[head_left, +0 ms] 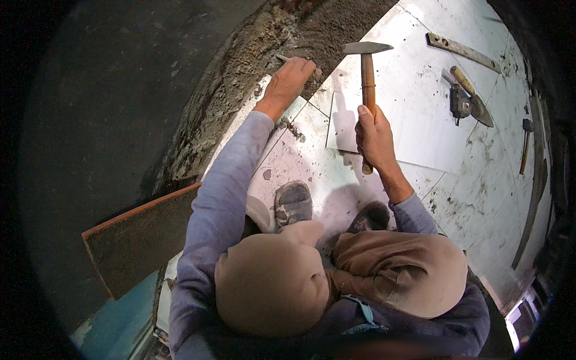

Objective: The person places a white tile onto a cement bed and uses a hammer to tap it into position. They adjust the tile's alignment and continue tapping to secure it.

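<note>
My right hand (377, 137) is wrapped round the wooden handle of a hammer (368, 78), held upright with its grey metal head at the top, above the white tiles. At the edge of the wet mortar (327, 36), my left hand (289, 83) reaches down with its fingers bent and closed. A small pale piece (281, 57) shows by those fingertips; whether they grip it cannot be made out. Below the left wrist, crumbs of mortar (295, 131) lie on the laid floor tiles (282, 159).
A loose white tile (414, 141) lies on the floor. Farther right are a level (462, 51), a trowel (479, 108), a black tape measure (460, 104) and another hammer (526, 144). A dark wall (120, 102) rises at left, with a brown-edged tile (141, 240) near it.
</note>
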Demonstrator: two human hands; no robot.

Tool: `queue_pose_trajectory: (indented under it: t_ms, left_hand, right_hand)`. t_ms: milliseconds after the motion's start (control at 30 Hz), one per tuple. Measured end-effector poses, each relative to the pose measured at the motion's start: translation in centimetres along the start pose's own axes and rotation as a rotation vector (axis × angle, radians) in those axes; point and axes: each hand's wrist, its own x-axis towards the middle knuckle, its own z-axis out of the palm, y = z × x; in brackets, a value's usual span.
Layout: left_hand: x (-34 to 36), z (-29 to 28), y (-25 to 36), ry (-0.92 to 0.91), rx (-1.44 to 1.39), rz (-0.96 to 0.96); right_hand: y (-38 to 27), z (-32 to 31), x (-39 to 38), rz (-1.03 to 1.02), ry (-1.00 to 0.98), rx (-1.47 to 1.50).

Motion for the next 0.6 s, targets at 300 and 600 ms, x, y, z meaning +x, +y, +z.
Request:
queue_pose_trajectory:
  t_ms: [300,600]
  left_hand:
    - [0.2,0.3,-0.2,-0.040,0.012,-0.038]
    - [0.0,0.2,-0.5,0.065,-0.084,-0.104]
  right_hand:
    - [5.3,2.6,0.5,-0.178,0.009,-0.406]
    - [3.9,2.9,0.6,-0.244,0.016,-0.484]
